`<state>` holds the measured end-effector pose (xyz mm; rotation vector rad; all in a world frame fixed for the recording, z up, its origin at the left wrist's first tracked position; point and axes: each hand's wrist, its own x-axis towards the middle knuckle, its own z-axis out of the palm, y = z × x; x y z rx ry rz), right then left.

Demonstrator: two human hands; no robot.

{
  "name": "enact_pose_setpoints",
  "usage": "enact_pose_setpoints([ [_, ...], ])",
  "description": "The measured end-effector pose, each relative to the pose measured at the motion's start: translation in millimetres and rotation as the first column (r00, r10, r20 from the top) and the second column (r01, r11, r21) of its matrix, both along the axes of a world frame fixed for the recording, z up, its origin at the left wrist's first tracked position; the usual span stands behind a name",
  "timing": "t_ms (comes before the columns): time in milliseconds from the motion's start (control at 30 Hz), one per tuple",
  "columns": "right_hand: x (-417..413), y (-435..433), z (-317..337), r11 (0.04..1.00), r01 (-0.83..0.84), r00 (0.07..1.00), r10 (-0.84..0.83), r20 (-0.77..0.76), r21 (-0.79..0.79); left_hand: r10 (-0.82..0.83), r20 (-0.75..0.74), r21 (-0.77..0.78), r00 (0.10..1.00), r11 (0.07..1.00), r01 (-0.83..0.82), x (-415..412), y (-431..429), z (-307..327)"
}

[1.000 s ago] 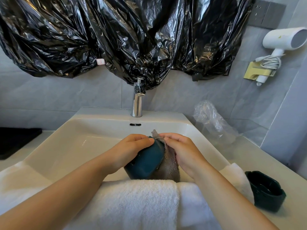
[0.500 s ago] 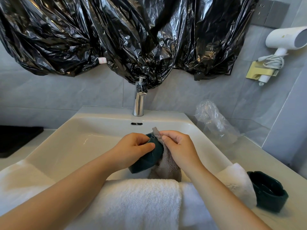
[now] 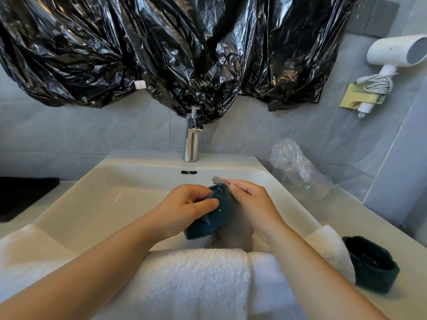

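Soap dish wipe-down over the sink, in progress.
Against a second ago, we note the left hand (image 3: 187, 204) has rolled the teal soap dish (image 3: 213, 219) drain holes upward, grasping it above the sink (image 3: 147, 156), 6 o'clock from the tap (image 3: 192, 144). The right hand (image 3: 251, 202) pinches the grey cloth (image 3: 233, 236) against its 3 o'clock edge, so we judge a fresh face is being wiped. The white tag (image 3: 140, 84) on the black sheeting (image 3: 184, 54) is unreadable.

The pale tabletop (image 3: 360, 218) carries a white sink (image 3: 143, 155). White towels (image 3: 196, 280) drape the sink's front rim. Left of the sink lies a black mat (image 3: 23, 195). Right of it sits a dark green dish (image 3: 372, 264), with a clear plastic bag (image 3: 298, 167) behind.
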<state>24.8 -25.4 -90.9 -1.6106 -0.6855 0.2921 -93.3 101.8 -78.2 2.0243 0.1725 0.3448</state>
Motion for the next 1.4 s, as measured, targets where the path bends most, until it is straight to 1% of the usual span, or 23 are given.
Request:
enact_pose_setpoints([
  [33, 1, -1, 0, 0.999, -0.029, 0.994, 0.032, -0.105, 0.033, -0.013, 0.008, -0.011, 1.000, 1.000, 0.013, -1, 0, 0],
  [100, 1, -3, 1, 0.991, -0.095, 0.950, 0.117, -0.288, 0.090, -0.039, 0.008, -0.023, 0.999, 0.999, 0.040, -2, 1, 1],
  [133, 1, -5, 3, 0.988, -0.120, 0.925, 0.145, -0.352, 0.092, -0.047, 0.001, -0.026, 0.999, 0.999, 0.047, -2, 1, 1],
  [200, 1, -5, 3, 0.988, -0.136, 0.905, 0.156, -0.395, 0.080, -0.061, -0.006, -0.039, 0.998, 0.997, 0.061, -3, 1, 1],
  [300, 4, -5, 3, 0.989, -0.105, 0.924, 0.137, -0.357, 0.107, -0.068, -0.003, -0.048, 0.998, 0.997, 0.068, -1, 1, 2],
  [367, 1, -6, 2, 0.990, -0.105, 0.946, 0.130, -0.296, 0.099, -0.075, -0.031, -0.094, 0.997, 0.993, 0.072, 0, 2, 2],
  [500, -7, -6, 0, 0.995, -0.098, 0.994, 0.098, -0.042, -0.011, -0.070, -0.076, -0.135, 0.995, 0.989, 0.060, 1, 7, -1],
  [567, -9, -5, 1, 0.994, -0.089, 0.993, 0.094, 0.073, -0.063, -0.056, -0.088, -0.177, 0.995, 0.983, 0.039, 0, 9, -3],
  [633, -10, -6, 2, 0.994, -0.079, 0.984, 0.090, 0.155, -0.073, -0.051, -0.079, -0.204, 0.996, 0.978, 0.034, 1, 10, -3],
  [700, -10, -5, 2, 0.997, -0.046, 0.980, 0.057, 0.193, -0.058, -0.031, -0.074, -0.187, 0.997, 0.982, 0.017, 2, 9, -3],
  [800, -6, -5, -1, 0.998, 0.048, 0.979, -0.040, 0.199, -0.038, -0.006, -0.081, -0.154, 0.997, 0.988, -0.007, 4, 9, -2],
  [833, -6, -5, -2, 0.997, 0.071, 0.972, -0.059, 0.228, -0.043, 0.006, -0.086, -0.145, 0.996, 0.989, -0.018, 4, 8, -2],
  [900, -7, -6, -1, 0.995, 0.086, 0.936, -0.063, 0.346, -0.051, 0.033, -0.088, -0.143, 0.996, 0.989, -0.045, 3, 8, 0],
  [967, -12, -6, 1, 0.995, 0.080, 0.881, -0.044, 0.472, -0.057, 0.042, -0.083, -0.138, 0.996, 0.989, -0.054, 3, 7, 1],
  [1033, -16, -4, 0, 0.994, 0.069, 0.825, -0.009, 0.565, -0.085, 0.042, -0.081, -0.121, 0.996, 0.991, -0.052, 2, 8, 0],
  [1100, -16, -2, -1, 0.991, 0.064, 0.813, 0.018, 0.582, -0.120, 0.031, -0.090, -0.089, 0.995, 0.995, -0.039, 2, 8, -1],
  [1167, -15, -1, -2, 0.987, 0.057, 0.845, 0.034, 0.534, -0.153, 0.005, -0.100, -0.067, 0.995, 0.998, -0.012, 1, 7, -1],
  [1233, -12, 0, -2, 0.984, 0.068, 0.894, 0.013, 0.449, -0.164, -0.033, -0.102, -0.079, 0.994, 0.997, 0.025, 0, 5, -1],
  [1300, -8, 0, -2, 0.982, 0.106, 0.933, -0.044, 0.356, -0.156, -0.057, -0.097, -0.095, 0.994, 0.994, 0.048, 0, 5, -2],
  [1400, -4, -3, -1, 0.988, 0.121, 0.947, -0.086, 0.311, -0.096, -0.069, -0.065, -0.112, 0.995, 0.992, 0.062, -1, 6, 0],
])
